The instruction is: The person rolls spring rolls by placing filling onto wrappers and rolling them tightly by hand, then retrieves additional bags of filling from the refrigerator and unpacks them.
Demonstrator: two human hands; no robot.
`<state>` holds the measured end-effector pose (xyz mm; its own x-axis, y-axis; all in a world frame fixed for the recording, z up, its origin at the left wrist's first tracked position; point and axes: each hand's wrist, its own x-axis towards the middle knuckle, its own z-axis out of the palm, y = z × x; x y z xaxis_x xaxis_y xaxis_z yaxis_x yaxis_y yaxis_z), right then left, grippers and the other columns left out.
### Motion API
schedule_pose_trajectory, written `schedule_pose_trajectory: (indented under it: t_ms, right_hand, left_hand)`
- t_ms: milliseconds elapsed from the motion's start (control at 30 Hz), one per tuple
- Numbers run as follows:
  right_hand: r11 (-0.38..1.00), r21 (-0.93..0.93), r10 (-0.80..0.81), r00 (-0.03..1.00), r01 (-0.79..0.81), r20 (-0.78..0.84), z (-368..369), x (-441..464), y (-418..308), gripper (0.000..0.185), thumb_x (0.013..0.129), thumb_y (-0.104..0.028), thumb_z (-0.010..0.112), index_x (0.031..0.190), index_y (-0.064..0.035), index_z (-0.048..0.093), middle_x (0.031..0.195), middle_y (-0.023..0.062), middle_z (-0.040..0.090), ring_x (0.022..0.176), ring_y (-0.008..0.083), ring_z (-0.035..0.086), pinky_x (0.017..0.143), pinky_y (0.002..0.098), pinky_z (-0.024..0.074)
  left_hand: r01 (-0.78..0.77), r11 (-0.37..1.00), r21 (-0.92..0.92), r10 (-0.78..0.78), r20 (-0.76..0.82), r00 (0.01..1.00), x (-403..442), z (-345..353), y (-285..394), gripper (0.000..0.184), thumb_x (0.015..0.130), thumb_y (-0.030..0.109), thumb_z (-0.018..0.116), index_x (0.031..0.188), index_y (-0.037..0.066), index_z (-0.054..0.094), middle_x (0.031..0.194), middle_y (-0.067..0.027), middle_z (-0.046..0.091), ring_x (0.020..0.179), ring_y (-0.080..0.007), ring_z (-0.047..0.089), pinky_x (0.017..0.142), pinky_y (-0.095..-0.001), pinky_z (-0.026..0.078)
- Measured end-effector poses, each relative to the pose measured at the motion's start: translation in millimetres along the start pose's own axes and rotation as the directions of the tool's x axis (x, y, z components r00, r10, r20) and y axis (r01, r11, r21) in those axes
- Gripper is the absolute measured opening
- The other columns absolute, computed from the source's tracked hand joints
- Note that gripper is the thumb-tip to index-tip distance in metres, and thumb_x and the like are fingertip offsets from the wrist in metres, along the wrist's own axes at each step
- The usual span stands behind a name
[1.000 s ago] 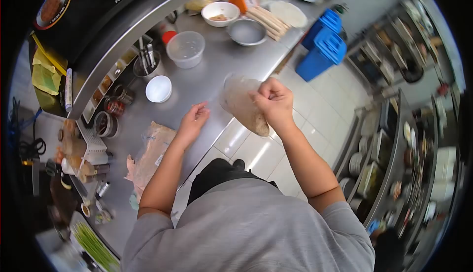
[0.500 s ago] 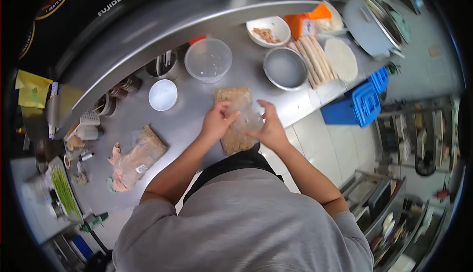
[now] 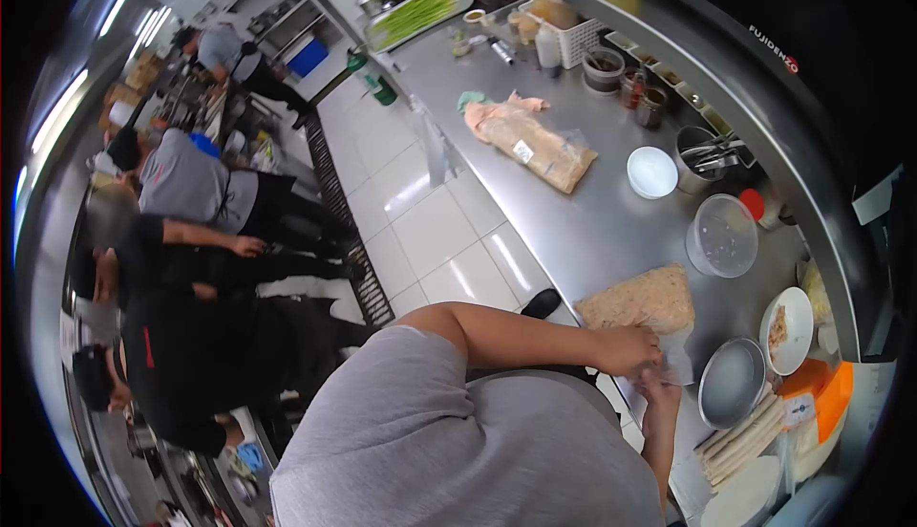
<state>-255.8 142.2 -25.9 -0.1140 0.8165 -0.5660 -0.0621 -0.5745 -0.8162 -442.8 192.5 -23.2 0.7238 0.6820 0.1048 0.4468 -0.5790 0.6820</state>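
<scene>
A flat, speckled beige-brown block of what looks like minced filling (image 3: 638, 300), seemingly in clear plastic, lies near the counter's front edge. At its near right end is a loose, clear plastic bag end (image 3: 677, 363). My left hand (image 3: 626, 350) is closed on this plastic, with its fingers curled. Just beneath it, my right hand (image 3: 659, 395) pinches the same plastic, the fingertips of both hands close together. My left hand partly hides the right fingers. Beside them stands a round metal bowl (image 3: 732, 384) with a pale greyish inside.
On the steel counter (image 3: 544, 231) are a second bagged block (image 3: 530, 145), a small white bowl (image 3: 652, 172), a clear tub (image 3: 721, 236), a white bowl with filling scraps (image 3: 788, 331) and pale rolls (image 3: 740, 441). Several people, one in a black shirt (image 3: 186, 355), stand across the aisle.
My view has swung left, bringing the aisle and other people into sight. My hands have moved from over the block to its end and come together on the plastic.
</scene>
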Motion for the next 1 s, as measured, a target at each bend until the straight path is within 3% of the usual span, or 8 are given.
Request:
schedule_pose_trajectory:
  t_ms: [67, 267, 367, 467, 567, 667, 800, 1000]
  right_hand:
    - [0.98, -0.185, 0.092, 0.994, -0.079, 0.066, -18, 9, 22, 0.027, 0.082, -0.01, 0.065, 0.105, 0.0024, 0.058, 0.09, 0.0035, 0.06, 0.078, 0.01, 0.055, 0.062, 0.023, 0.042]
    - [0.999, -0.036, -0.037, 0.992, 0.041, 0.119, -20, -17, 23, 0.021, 0.083, -0.008, 0.065, 0.1, 0.0025, 0.058, 0.092, 0.0054, 0.06, 0.08, 0.0125, 0.058, 0.07, 0.026, 0.0444]
    - [0.986, -0.059, -0.147, 0.975, 0.159, 0.166, -3, -15, 18, 0.024, 0.082, -0.007, 0.065, 0.103, 0.002, 0.058, 0.097, 0.0052, 0.062, 0.084, 0.0139, 0.058, 0.074, 0.0291, 0.0457]
    - [0.98, 0.067, -0.186, 0.981, 0.19, -0.064, 3, -22, 20, 0.026, 0.083, -0.007, 0.064, 0.106, 0.0026, 0.058, 0.102, 0.0062, 0.063, 0.086, 0.0153, 0.059, 0.077, 0.0306, 0.046]
    - [0.983, 0.017, -0.182, 0.972, 0.182, 0.146, -26, -31, 29, 0.022, 0.086, -0.01, 0.062, 0.104, 0.0031, 0.06, 0.098, 0.0075, 0.064, 0.084, 0.0147, 0.059, 0.076, 0.0306, 0.0461]
    - [0.987, 0.072, -0.149, 0.988, 0.147, 0.027, -54, -36, 44, 0.02, 0.088, -0.016, 0.063, 0.095, 0.0026, 0.064, 0.081, 0.0057, 0.064, 0.072, 0.0147, 0.059, 0.072, 0.0279, 0.0478]
    - [0.974, 0.184, -0.142, 0.989, 0.131, 0.045, -76, -49, 71, 0.027, 0.09, -0.025, 0.062, 0.09, 0.002, 0.064, 0.078, 0.006, 0.063, 0.067, 0.015, 0.058, 0.068, 0.0283, 0.0479]
    - [0.978, 0.192, -0.096, 0.995, 0.087, 0.041, -87, -52, 97, 0.028, 0.09, -0.026, 0.062, 0.087, 0.0018, 0.065, 0.074, 0.0071, 0.063, 0.063, 0.0154, 0.058, 0.062, 0.0277, 0.0474]
  left_hand:
    - [-0.049, 0.983, 0.18, 0.057, -0.042, 0.997, -8, 21, -14, 0.034, 0.07, 0.016, 0.068, 0.1, 0.005, 0.061, 0.096, -0.0116, 0.056, 0.104, -0.0286, 0.053, 0.09, -0.0381, 0.043]
    - [-0.114, 0.958, 0.264, 0.13, -0.045, 0.99, -13, 17, -7, 0.013, 0.073, 0.019, 0.059, 0.077, 0.006, 0.06, 0.084, -0.0082, 0.059, 0.093, -0.0293, 0.058, 0.083, -0.0397, 0.046]
    - [-0.009, 0.998, 0.059, 0.013, -0.073, 0.997, 5, 17, 41, 0.011, 0.072, 0.017, 0.06, 0.072, 0.006, 0.059, 0.079, -0.0077, 0.06, 0.084, -0.0293, 0.06, 0.073, -0.0409, 0.048]
    - [-0.043, 0.992, 0.12, 0.064, -0.177, 0.982, 23, 20, 70, 0.011, 0.071, 0.016, 0.061, 0.074, 0.006, 0.06, 0.082, -0.0091, 0.061, 0.082, -0.028, 0.061, 0.067, -0.0422, 0.049]
    - [-0.026, 0.997, -0.067, 0.015, -0.154, 0.988, 27, 21, 75, 0.013, 0.073, 0.017, 0.061, 0.079, 0.006, 0.062, 0.084, -0.0104, 0.061, 0.083, -0.0293, 0.061, 0.07, -0.0402, 0.049]
    - [0.023, 0.944, -0.33, -0.105, -0.232, 0.967, 18, 31, 50, 0.015, 0.076, 0.019, 0.061, 0.085, 0.007, 0.065, 0.089, -0.008, 0.062, 0.095, -0.0307, 0.058, 0.084, -0.0431, 0.046]
    - [-0.036, 0.806, 0.591, 0.3, -0.355, 0.885, 5, 48, 4, 0.017, 0.079, 0.021, 0.059, 0.089, 0.009, 0.066, 0.093, -0.0033, 0.061, 0.11, -0.0278, 0.05, 0.098, -0.05, 0.033]
    - [-0.106, 0.802, 0.588, 0.169, -0.054, 0.984, 16, 31, -5, 0.012, 0.075, 0.018, 0.058, 0.079, 0.013, 0.068, 0.086, -0.0002, 0.061, 0.105, -0.023, 0.051, 0.1, -0.0457, 0.031]
